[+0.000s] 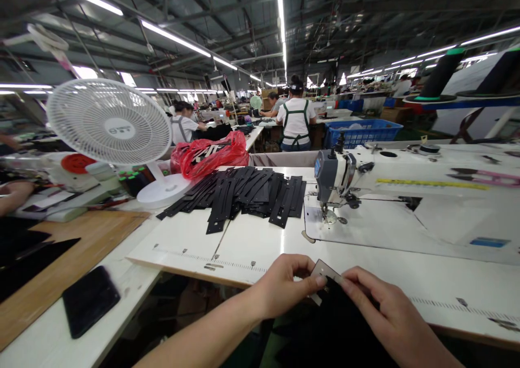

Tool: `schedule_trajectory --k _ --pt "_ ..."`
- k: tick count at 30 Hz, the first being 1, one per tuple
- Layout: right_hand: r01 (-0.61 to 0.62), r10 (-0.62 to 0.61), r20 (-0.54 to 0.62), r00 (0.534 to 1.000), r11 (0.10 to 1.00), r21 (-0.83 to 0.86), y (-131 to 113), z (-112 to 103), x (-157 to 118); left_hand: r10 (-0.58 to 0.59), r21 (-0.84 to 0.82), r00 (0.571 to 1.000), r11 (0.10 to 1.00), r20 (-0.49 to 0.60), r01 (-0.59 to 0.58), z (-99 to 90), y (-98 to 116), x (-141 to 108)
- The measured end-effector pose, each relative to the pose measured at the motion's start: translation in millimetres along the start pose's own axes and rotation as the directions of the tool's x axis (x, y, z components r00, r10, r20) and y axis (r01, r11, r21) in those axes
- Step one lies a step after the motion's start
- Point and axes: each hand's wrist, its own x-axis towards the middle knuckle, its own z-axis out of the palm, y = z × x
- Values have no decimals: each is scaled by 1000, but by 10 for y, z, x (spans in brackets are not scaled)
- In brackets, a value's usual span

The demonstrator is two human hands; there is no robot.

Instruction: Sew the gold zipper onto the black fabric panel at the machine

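My left hand (pixel 284 284) and my right hand (pixel 382 308) meet at the near edge of the white sewing table (pixel 252 243). Both pinch a small dark flat piece (pixel 325 273) with a pale edge, held over black fabric (pixel 325 324) in my lap. The left thumb and fingers grip its left side, the right fingertips its right side. A white sewing machine (pixel 341 178) stands beyond the hands, its needle head facing left. A fanned pile of black cut strips (pixel 244 192) lies on the table behind.
A white desk fan (pixel 109 122) stands at the left, with a red plastic bag (pixel 209 154) beside it. A black phone (pixel 90 300) lies on the left bench edge. Another person's hand (pixel 14 195) shows at far left. Workers stand at tables in the background, near a blue crate (pixel 361 130).
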Motion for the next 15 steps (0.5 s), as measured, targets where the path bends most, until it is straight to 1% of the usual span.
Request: schedule_trajectory --k 3,6,10,12,15 --pt "4 -6 91 996 1000 23 4 -7 -19 0 44 1000 999 -27 1 -28 -5 -3" --pt "24 -24 78 997 1000 -2 -1 -9 -34 -28 25 1000 999 0 28 -76 -42 -10" --pt "29 -30 56 998 1000 11 -11 11 -20 -53 -81 998 995 39 56 -122 -55 -23" --pt "9 -13 82 997 999 41 0 32 -10 -68 -119 996 990 54 74 -129 -38 -31" --pt "-52 39 149 988 995 82 19 48 -4 -84 -127 994 988 74 93 -132 -14 -37"
